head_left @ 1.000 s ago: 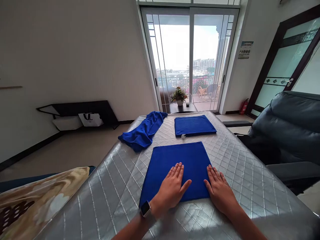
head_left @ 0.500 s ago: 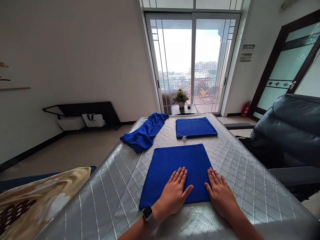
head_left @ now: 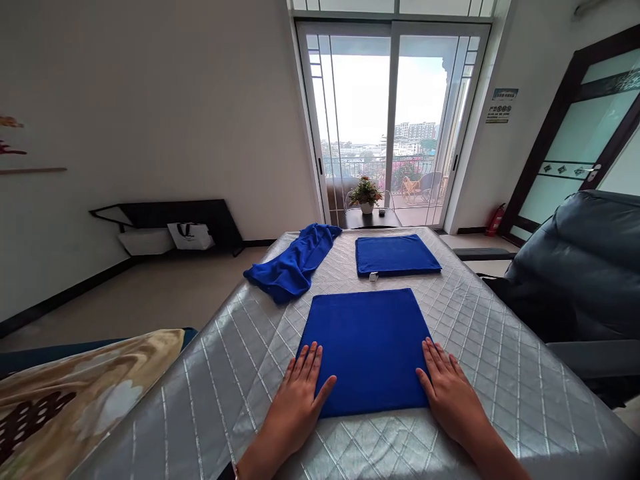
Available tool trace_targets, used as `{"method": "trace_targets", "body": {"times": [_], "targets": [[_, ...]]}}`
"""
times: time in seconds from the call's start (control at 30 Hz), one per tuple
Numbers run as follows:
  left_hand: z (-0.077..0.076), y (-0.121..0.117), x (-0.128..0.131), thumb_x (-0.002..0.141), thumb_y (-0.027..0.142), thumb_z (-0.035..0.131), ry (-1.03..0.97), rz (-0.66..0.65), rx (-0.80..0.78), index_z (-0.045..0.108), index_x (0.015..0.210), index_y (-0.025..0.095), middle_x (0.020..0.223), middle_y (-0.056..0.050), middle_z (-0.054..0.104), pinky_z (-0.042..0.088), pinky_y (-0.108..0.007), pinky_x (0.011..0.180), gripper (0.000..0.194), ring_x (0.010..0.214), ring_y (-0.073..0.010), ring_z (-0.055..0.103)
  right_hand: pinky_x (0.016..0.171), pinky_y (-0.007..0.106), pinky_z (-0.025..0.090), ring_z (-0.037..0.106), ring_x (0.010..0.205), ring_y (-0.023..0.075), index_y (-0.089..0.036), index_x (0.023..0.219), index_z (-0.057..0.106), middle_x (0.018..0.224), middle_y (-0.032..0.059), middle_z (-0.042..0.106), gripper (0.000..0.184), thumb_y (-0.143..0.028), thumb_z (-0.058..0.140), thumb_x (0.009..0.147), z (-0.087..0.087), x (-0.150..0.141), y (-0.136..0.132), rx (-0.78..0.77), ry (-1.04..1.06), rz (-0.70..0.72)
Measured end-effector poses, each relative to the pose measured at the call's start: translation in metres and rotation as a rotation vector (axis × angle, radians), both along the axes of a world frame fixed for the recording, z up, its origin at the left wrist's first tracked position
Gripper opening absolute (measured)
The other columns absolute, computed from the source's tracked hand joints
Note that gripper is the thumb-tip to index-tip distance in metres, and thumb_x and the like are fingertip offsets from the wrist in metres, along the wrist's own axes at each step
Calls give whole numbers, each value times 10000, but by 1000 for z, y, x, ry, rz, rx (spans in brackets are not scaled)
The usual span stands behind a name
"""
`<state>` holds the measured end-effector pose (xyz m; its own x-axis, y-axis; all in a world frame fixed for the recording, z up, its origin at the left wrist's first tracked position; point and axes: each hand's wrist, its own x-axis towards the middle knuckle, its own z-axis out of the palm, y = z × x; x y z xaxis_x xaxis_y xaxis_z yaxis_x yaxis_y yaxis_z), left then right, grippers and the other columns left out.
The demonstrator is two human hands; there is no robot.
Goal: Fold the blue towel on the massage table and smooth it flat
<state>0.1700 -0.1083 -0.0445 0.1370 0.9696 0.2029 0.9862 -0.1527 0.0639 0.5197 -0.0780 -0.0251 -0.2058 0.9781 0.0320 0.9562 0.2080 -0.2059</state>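
Observation:
A folded blue cloth (head_left: 373, 347) lies flat on the silver quilted cover (head_left: 220, 380) in front of me. My left hand (head_left: 300, 390) rests on its left edge, fingers stretched out and thumb apart. On the opposite edge lies my right hand (head_left: 447, 387), also flat, with its thumb on the cloth. Neither hand grips anything. Beyond it is a neat folded blue stack (head_left: 397, 255) with a small white tag at its near side. A crumpled blue cloth (head_left: 297, 263) lies at the far left of the cover.
A dark armchair (head_left: 585, 260) stands close on the right. A patterned blanket (head_left: 90, 393) is at the lower left. Behind the far end, a small table (head_left: 354, 219) bears a potted plant (head_left: 367, 193) before the sliding glass door (head_left: 354, 120).
My left hand has slid left across the blue cloth, from near its middle to its left edge. My right hand stays at the right edge. The view has shifted slightly.

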Motion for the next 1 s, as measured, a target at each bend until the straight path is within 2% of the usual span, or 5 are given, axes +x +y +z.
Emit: {"method": "trace_targets", "body": {"times": [0.53,1.0], "targets": [[1,0,-1,1032,613,326,-40,3,-5,223,1615,166,1675,-115,298,323,-523,1245,742,1556,-287,265,1291,454,139,138,1576,218,-126,1624,234,1691,37,167,681,-500,200,1056,5,-1,-1,-31,6,-4],[-8,2,-3,1024,612,366,-40,10,48,202,1620,194,1672,-100,312,334,-519,1243,746,1555,-283,264,1290,447,154,142,1575,211,-132,1626,224,1692,26,163,687,-509,164,1055,6,-1,-2,-34,-2,-12]]}}
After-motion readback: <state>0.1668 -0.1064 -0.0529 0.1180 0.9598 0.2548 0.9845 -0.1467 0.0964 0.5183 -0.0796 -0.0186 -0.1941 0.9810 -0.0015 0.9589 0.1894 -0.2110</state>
